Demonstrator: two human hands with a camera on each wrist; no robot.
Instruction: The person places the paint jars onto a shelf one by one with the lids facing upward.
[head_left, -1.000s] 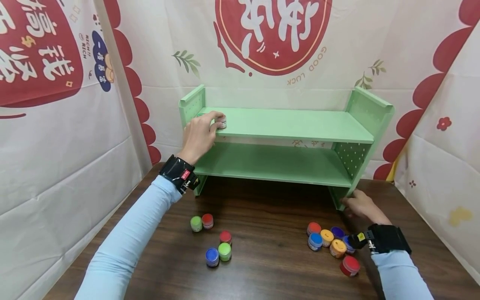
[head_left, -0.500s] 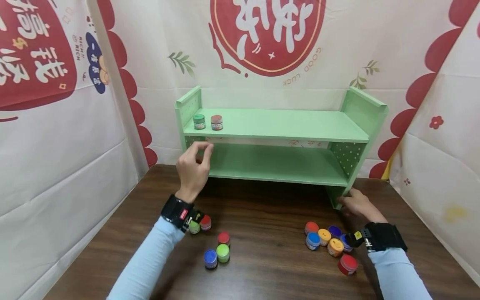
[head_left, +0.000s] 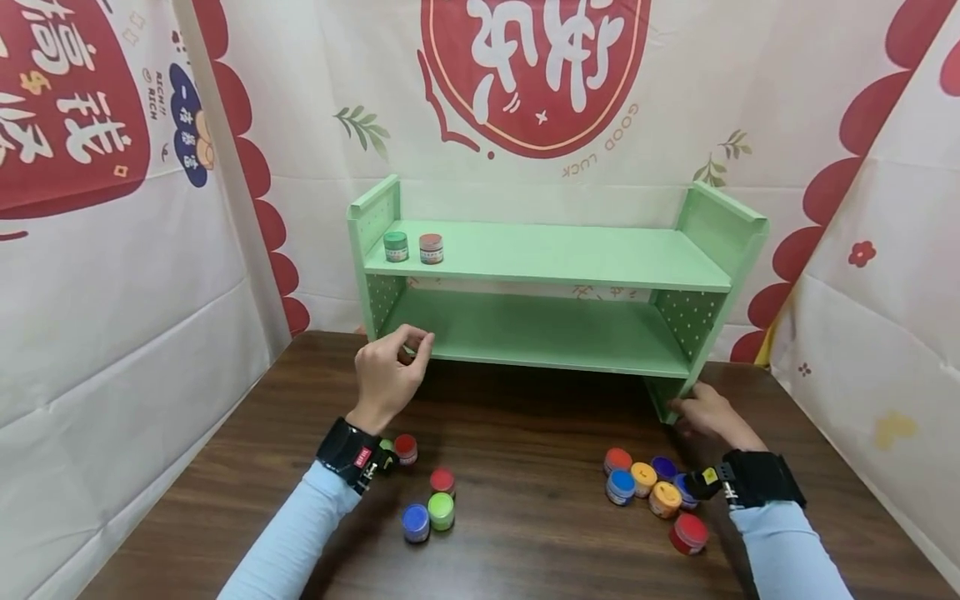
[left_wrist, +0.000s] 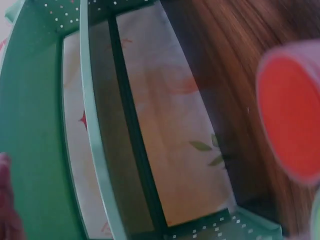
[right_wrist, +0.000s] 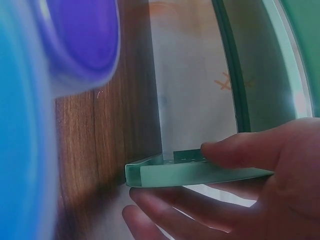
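Note:
A light green two-tier shelf (head_left: 555, 254) stands at the back of the dark wooden table (head_left: 525, 417). A green-lidded jar (head_left: 396, 247) and a red-lidded jar (head_left: 431, 248) sit side by side at the left end of its top board. My left hand (head_left: 408, 346) hovers in front of the lower board's left end, fingers loosely curled, holding nothing. My right hand (head_left: 686, 412) grips the bottom of the shelf's right side panel (right_wrist: 200, 172), thumb on one face and fingers on the other.
Below my left wrist lie small paint jars: two red (head_left: 406, 447), one blue (head_left: 416, 522), one light green (head_left: 441, 510). Several more jars (head_left: 642, 477) cluster by my right wrist. Printed cloth walls close in on three sides.
My left hand let go of the red-lidded jar on the top board and drew back down towards the table. The right hand stayed on the shelf's side panel.

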